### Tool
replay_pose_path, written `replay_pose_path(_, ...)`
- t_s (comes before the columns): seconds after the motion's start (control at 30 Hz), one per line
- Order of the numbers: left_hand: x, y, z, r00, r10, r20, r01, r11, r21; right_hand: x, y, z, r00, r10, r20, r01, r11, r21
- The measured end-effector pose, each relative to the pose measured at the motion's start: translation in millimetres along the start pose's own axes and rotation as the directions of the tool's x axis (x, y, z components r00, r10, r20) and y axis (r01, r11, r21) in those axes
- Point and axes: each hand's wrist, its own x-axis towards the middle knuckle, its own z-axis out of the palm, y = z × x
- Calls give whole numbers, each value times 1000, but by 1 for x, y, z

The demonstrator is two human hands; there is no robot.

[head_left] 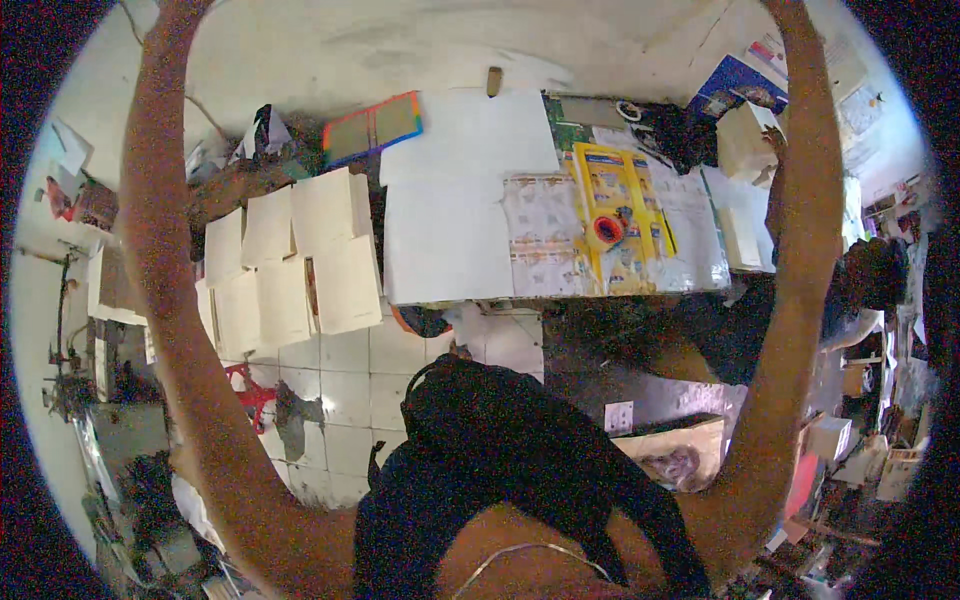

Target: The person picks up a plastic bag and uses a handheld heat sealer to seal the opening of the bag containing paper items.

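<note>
The left arm and right arm leave view at the far edge, so I cannot tell either hand's grip. Cream blocks lie left of white sheets. A yellow frame bears red tape; near right, crumpled plastic lies in or on a brown carton (which, I cannot tell).

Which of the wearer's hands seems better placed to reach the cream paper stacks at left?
Probably the left: the left forearm runs alongside the cream paper stacks, while the right forearm is across the picture. Both hands are out of view, so this is tentative.
</note>
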Motion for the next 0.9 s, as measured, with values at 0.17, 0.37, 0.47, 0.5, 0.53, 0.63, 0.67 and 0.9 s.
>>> replay_pose_path(0.17, -199, 215, -62, 897, -140, 419, 109, 989, 98, -206, -53, 16, 964, 193, 185, -169, 976, -137)
replay_pose_path(0.37, -387, 295, 36, 900, -256, 352, 363, 888, -283, -391, -152, 87, 864, 342, 369, -370, 929, 4)
replay_pose_path(0.47, -470, 318, 108, 819, -327, 472, 380, 925, -18, -446, -174, 152, 889, 242, 388, -236, 970, -65)
replay_pose_path(0.5, -496, 318, 121, 835, -311, 454, 385, 920, -78, -472, -173, 182, 888, 243, 390, -236, 969, -67)
replay_pose_path(0.53, -527, 316, 130, 844, -307, 440, 399, 908, -132, -504, -176, 217, 873, 218, 437, -232, 972, -23)
replay_pose_path(0.63, -553, 342, 166, 802, -284, 525, 312, 950, 37, -582, -184, 234, 846, 266, 461, -273, 961, -53)
replay_pose_path(0.67, -559, 347, 172, 798, -264, 542, 305, 952, 16, -599, -188, 236, 866, 265, 425, -260, 963, -71)
replay_pose_path(0.9, -601, 344, 169, 829, -205, 520, 294, 951, -93, -598, -205, 230, 730, 342, 592, -351, 930, -104)
